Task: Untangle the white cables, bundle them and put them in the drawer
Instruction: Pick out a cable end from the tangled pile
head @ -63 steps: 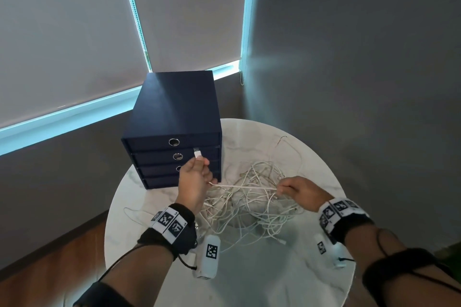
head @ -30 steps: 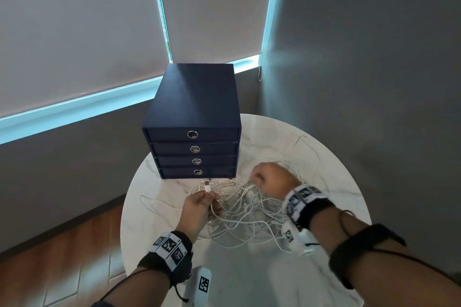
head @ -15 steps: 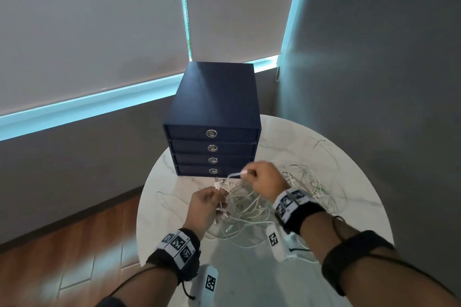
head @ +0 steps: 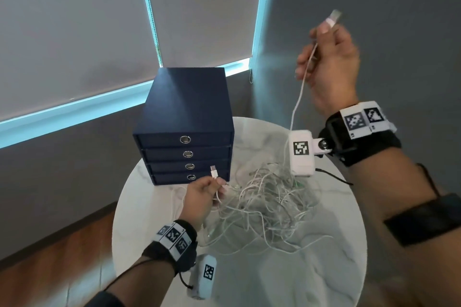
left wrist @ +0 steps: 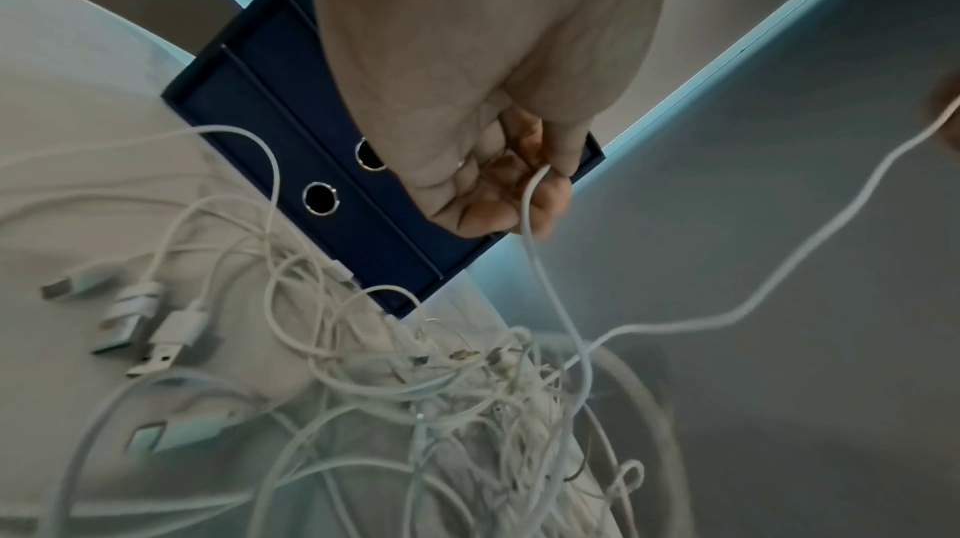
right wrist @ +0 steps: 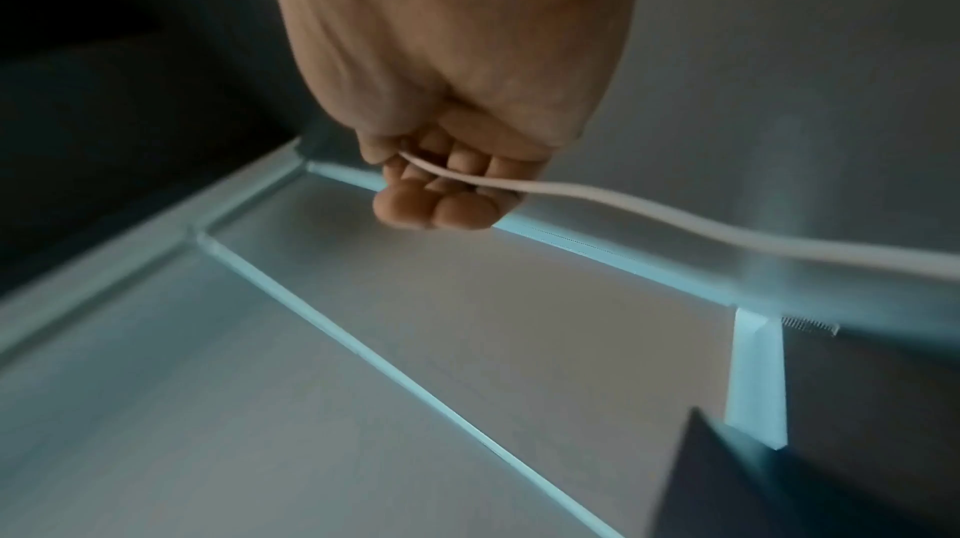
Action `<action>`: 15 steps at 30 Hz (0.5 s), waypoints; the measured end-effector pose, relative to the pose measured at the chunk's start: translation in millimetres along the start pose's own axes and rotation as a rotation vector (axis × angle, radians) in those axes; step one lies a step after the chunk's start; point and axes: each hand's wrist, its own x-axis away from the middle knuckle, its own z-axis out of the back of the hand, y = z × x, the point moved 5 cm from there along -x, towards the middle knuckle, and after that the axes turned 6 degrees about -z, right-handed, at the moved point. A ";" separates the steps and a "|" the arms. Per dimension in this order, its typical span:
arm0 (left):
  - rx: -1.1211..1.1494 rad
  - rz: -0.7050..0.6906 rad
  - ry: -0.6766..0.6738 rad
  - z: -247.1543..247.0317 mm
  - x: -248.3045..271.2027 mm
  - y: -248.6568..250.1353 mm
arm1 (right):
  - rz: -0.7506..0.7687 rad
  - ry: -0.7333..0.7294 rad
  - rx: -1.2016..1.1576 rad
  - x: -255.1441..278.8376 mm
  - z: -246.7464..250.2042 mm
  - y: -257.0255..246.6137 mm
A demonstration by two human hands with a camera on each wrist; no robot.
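I see the round marble table filling the lower half of the head view, with the dark blue drawer box standing at its far edge, centre of the frame. All four of its drawers are pushed in, so I cannot tell what any of them holds.

The tangle of white cables lies in a loose heap mid-table, just right of the box front. None of it is bundled or put away yet.

My right hand is raised in the upper right of the frame, fingers curled round one cable near its plug, and the strand drops from there into the heap. My left hand, low at centre and just in front of the bottom drawer, pinches another strand with its plug sticking up past the fingers. In the left wrist view several loose plugs lie at the left edge of the heap.

I judge the step in hand to be drawing one cable free. To do it well I would lift slowly with the right, hold the heap down with the left, and stop where the strand snags to work the loop open instead of tugging a knot tight.
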 end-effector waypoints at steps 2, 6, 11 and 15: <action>0.036 -0.016 -0.011 -4.1 1.5 7.5 | 0.012 -0.065 0.178 13.5 -4.2 24.0; 0.121 0.003 -0.036 -13.2 0.2 15.2 | -0.212 -0.398 0.574 66.3 -11.9 132.5; 0.116 -0.013 -0.015 -18.4 -3.1 22.6 | -0.339 -0.582 0.794 132.5 -20.8 189.4; 0.132 -0.002 -0.037 -22.5 -1.1 18.0 | -0.380 -0.367 0.730 141.7 -18.4 197.4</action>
